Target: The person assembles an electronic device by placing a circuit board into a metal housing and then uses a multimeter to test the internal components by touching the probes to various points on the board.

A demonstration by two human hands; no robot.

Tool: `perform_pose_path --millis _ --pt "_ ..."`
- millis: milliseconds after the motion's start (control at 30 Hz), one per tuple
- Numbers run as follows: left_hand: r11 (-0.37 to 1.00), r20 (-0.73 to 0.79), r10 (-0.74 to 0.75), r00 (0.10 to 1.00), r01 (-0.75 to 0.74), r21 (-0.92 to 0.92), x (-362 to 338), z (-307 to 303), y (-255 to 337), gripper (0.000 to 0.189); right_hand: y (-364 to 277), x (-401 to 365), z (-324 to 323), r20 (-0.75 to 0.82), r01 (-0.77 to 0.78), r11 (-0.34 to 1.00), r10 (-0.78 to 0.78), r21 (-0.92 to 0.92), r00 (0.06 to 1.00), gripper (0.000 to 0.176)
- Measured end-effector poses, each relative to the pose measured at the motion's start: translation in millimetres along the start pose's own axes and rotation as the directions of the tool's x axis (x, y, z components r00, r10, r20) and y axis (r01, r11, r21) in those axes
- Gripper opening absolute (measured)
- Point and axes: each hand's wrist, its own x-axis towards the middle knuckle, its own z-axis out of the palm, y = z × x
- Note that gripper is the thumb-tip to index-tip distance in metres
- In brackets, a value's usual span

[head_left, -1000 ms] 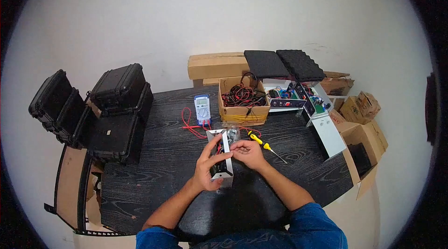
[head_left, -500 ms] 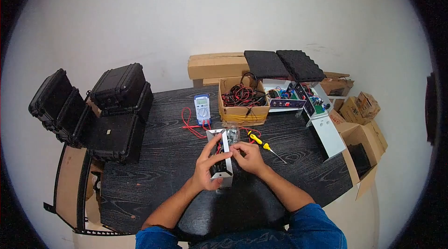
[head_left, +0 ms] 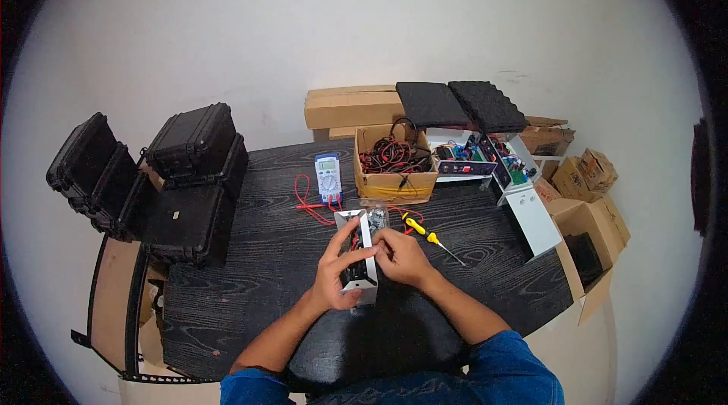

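White open-topped enclosure [head_left: 366, 233] grasped by the left hand [head_left: 332, 277] on the dark wood-grain table [head_left: 265, 246].
Red wiring is seen inside, and the open top is spanned by spread left fingers. The right hand [head_left: 404, 258] is curled against the right wall; whether anything is pinched cannot be told. Beyond, a clear plastic bag [head_left: 378, 218] is flanked by a digital multimeter [head_left: 328, 179] and a yellow-handled screwdriver [head_left: 414, 224].
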Motion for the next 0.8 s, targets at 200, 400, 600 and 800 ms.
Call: perform_pose_path --millis 200,400,600,800 --pt "1.000 -0.005 0.022 1.000 -0.022 0.001 -0.7 0.7 -2.6 0.083 14.5 0.7 7.8 -0.065 0.138 0.986 -0.145 -0.098 0.987 0.010" --pt "0.999 0.018 0.037 0.999 -0.036 -0.007 -0.8 -1.4 -3.3 0.074 20.4 0.9 8.6 -0.035 0.032 0.999 -0.033 -0.031 0.999 0.011" --pt "0.998 0.023 0.061 0.998 -0.062 0.026 -0.9 -2.0 -7.2 0.075 28.4 0.1 8.3 0.052 0.091 0.985 -0.084 -0.145 0.995 0.014" --pt "1.000 0.007 0.000 1.000 0.000 -0.009 -1.2 0.2 -1.8 0.082 10.9 -0.3 5.0 -0.011 -0.042 0.998 0.041 -0.036 0.999 0.018"
